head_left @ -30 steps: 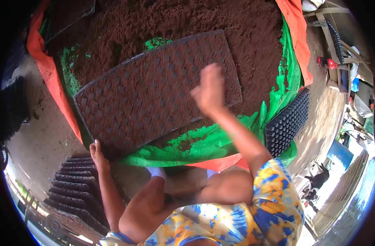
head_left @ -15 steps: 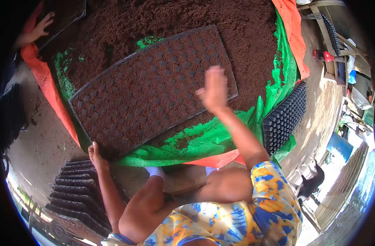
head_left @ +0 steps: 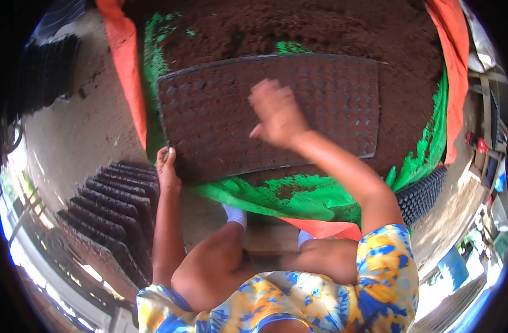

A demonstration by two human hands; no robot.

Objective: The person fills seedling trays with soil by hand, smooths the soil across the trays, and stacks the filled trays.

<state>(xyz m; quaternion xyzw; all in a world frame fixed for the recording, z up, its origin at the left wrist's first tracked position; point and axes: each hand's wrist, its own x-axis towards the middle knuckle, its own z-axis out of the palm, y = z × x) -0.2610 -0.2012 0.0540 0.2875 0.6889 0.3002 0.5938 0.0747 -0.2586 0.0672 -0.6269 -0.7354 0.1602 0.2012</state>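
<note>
A black seedling tray (head_left: 337,114), its cells packed with dark brown soil, lies on a bed of loose soil (head_left: 343,30). The grid of cell walls shows through the soil on its surface. At the tray's near left corner, my left hand (head_left: 167,166) pinches the rim between thumb and fingers. My right hand (head_left: 278,114) is over the middle of the tray, slightly blurred, with its fingers stretched out, thumb apart and nothing held. Whether that palm touches the soil, I cannot tell.
Green sheeting (head_left: 298,194) with orange edging (head_left: 123,61) surrounds the soil. Filled trays (head_left: 112,205) are stacked at my lower left. A tray with its cell undersides up (head_left: 423,194) leans at right. Further dark trays (head_left: 48,72) stand at far left, and a red bottle (head_left: 476,142) at far right.
My right hand has moved left across the tray, from its right end to its middle. My left hand keeps its corner grip. The view has turned, and another person's hand has left it.
</note>
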